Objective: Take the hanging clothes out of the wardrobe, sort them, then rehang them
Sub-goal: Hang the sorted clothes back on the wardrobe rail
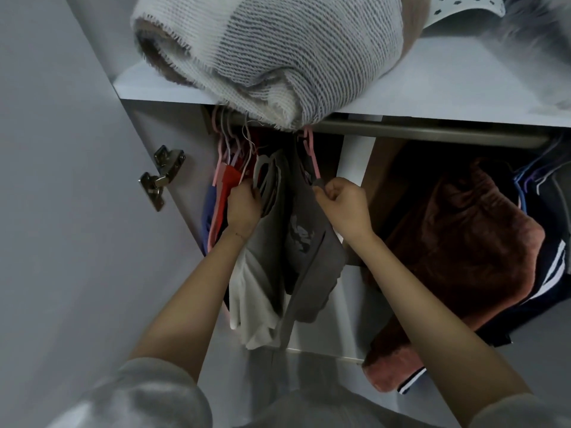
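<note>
My R hand (344,208) fingers pinch grey top (309,242) shoulder on pink hanger (312,156), hook straight above on rail (432,134); L hand (244,208) fingers grip neighbouring grey garment (268,180).

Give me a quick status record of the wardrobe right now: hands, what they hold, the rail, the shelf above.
left hand: gripping a grey garment at its neck, among the clothes bunched at the rail's left end
right hand: pinching the shoulder of the grey printed top on a pink hanger
rail: pink hanger hooked on; middle stretch bare
shelf: rolled knit blanket overhanging the front edge
right side: brown plush garment draped low
</note>
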The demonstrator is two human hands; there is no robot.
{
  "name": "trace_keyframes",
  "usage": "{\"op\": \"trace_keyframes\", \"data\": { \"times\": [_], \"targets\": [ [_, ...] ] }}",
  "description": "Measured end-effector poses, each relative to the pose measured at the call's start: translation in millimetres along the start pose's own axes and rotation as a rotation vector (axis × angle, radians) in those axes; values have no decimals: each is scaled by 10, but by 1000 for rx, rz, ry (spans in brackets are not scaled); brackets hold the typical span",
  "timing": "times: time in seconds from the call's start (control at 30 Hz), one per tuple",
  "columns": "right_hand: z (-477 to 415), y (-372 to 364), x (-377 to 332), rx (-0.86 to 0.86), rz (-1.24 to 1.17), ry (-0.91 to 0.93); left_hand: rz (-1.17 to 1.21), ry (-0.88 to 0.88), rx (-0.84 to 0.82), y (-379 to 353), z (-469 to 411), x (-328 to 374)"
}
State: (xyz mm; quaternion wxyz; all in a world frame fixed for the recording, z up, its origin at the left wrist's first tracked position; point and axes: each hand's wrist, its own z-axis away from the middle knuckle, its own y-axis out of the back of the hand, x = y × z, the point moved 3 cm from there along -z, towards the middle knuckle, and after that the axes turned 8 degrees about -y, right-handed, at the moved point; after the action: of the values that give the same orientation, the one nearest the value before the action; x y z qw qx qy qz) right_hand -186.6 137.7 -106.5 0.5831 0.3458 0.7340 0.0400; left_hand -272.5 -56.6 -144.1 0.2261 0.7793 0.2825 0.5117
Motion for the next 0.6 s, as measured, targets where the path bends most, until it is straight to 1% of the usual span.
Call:
{"op": "trace_keyframes", "data": {
  "times": [0.2,0.3,0.4,0.5,0.6],
  "targets": [
    [-18,46,43,20,-5,-12,36,-77,58,112,-80,182],
    [-11,62,49,32,-4,-14,34,-71,2,98,-219,245],
    [18,72,58,36,-1,2,-9,-12,-72,14,-256,225],
    [37,117,80,27,-2,0,-58,25,-78,-47,-251,222],
    [27,171,112,27,3,-16,-11,28,-89,-85,-223,217]
  ]
}}
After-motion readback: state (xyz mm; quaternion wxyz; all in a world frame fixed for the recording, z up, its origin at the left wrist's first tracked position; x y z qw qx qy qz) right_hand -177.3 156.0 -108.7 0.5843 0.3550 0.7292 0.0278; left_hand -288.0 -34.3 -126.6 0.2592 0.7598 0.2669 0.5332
